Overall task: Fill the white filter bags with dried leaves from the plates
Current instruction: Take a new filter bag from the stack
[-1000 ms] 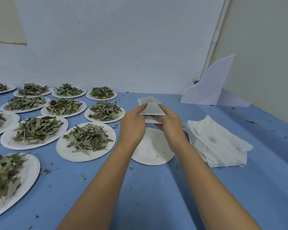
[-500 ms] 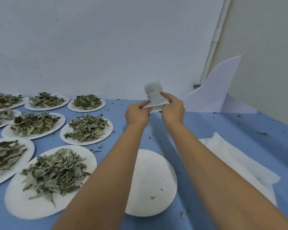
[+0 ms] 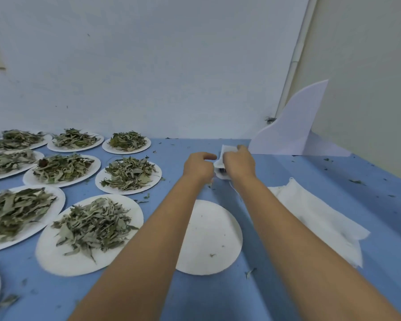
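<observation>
Holding one filter bag (image 3: 228, 150) above the tabletop (image 3: 218, 297) near its far edge. Right hand (image 3: 239, 165) grips it, left hand (image 3: 199, 168) pinches its edge. Plates (image 3: 47, 258) of dried leaves (image 3: 93, 228) sit toward the left edge, spare bags (image 3: 317, 216) toward the right.

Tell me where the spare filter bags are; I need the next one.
Head view: the spare bags lie stacked at the table's right side, just right of the empty plate.
</observation>
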Motion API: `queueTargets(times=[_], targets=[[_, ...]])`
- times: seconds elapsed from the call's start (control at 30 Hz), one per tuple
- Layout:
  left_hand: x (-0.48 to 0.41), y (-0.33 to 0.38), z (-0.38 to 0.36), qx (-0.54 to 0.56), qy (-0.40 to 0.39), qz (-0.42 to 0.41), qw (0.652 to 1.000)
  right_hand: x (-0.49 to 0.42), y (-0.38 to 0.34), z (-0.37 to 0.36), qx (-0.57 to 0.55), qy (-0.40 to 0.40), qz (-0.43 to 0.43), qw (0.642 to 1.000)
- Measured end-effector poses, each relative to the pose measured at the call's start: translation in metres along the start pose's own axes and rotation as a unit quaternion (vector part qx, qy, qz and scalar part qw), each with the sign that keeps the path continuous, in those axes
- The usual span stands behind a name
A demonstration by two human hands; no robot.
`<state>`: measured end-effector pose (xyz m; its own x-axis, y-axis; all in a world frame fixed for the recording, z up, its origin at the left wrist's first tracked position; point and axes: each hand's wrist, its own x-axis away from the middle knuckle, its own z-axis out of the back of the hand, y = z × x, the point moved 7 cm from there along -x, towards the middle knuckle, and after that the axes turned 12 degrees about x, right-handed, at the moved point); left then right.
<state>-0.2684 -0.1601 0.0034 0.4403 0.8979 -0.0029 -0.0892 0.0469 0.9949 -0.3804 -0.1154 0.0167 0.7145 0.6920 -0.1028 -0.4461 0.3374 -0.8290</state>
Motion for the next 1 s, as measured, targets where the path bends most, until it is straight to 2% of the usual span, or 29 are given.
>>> queueTargets(times=[0.1,0.2,0.27,0.33,0.43,0.53,0.73,0.93,1.0], targets=[[0.03,0.015,-0.015,0.027,-0.007,-0.027,0.999,0.028,-0.007,0.016,-0.071,0.02,0.043,0.996],[0.057,0.019,-0.04,-0.019,-0.047,-0.046,0.998,0.057,0.006,0.053,-0.131,0.15,0.069,0.977],[0.069,0.016,-0.057,-0.073,-0.068,-0.056,0.993,0.072,0.027,0.077,-0.156,0.227,0.041,0.96],[0.077,0.013,-0.071,-0.102,-0.076,-0.083,0.988,0.077,0.052,0.09,-0.175,0.255,-0.021,0.951],[0.085,0.011,-0.089,-0.135,-0.08,-0.119,0.98,0.079,0.082,0.093,-0.206,0.236,-0.098,0.945],[0.084,0.004,-0.098,-0.18,-0.052,-0.123,0.974,0.082,0.095,0.09,-0.238,0.222,-0.133,0.936],[0.082,-0.01,-0.086,-0.13,0.029,-0.084,0.988,0.079,0.096,0.086,-0.274,0.206,-0.135,0.929],[0.084,-0.008,-0.081,-0.102,0.034,-0.108,0.988,0.079,0.095,0.081,-0.303,0.197,-0.118,0.925],[0.083,-0.013,-0.082,-0.098,0.035,-0.089,0.991,0.079,0.096,0.079,-0.307,0.197,-0.116,0.924]])
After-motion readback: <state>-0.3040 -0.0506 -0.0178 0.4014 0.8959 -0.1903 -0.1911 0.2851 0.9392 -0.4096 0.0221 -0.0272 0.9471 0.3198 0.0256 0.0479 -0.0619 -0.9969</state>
